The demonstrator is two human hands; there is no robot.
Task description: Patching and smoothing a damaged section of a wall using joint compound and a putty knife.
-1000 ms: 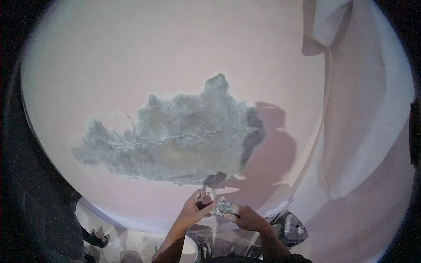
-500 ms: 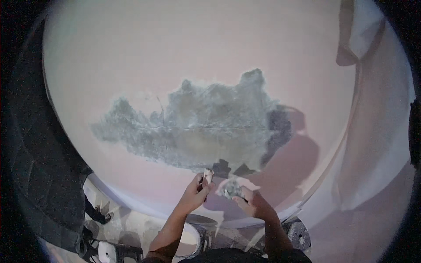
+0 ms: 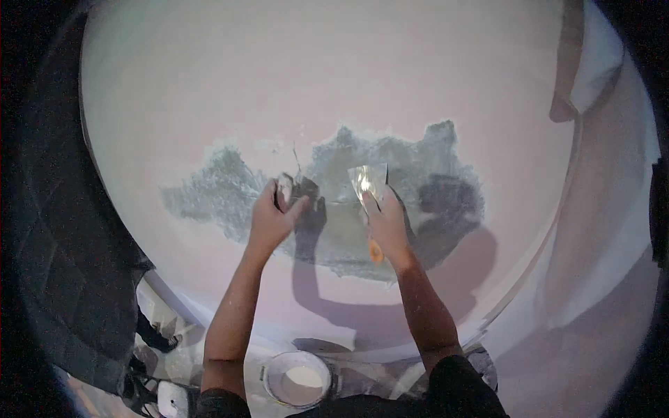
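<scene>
A pale pinkish wall (image 3: 334, 76) fills most of the view, curving with the fisheye lens. Across its middle spreads one large, ragged grey patch (image 3: 425, 164) where the surface is rough and bare. One second wall surface (image 3: 599, 230) meets it at a corner on the right. One dark quilted cloth (image 3: 63, 258) hangs along the left edge.

Two bare forearms rise from the bottom edge, both hands raised against the grey patch. Their shadows fall on the wall just right of each hand.

Below, between the forearms, stands one round white bucket (image 3: 298, 378) holding pale paste. One small white object (image 3: 172, 399) lies on the floor at lower left; what it is cannot be told.

The right hand (image 3: 387, 221) grips one putty knife (image 3: 368, 182), fingers closed around its orange handle, which shows below the palm. Its shiny metal blade points upward and lies against the middle of the grey patch.

The left hand (image 3: 270, 217) is closed around one smaller scraper (image 3: 286, 189), a dark tool held at the left part of the patch, just beside the putty knife.
</scene>
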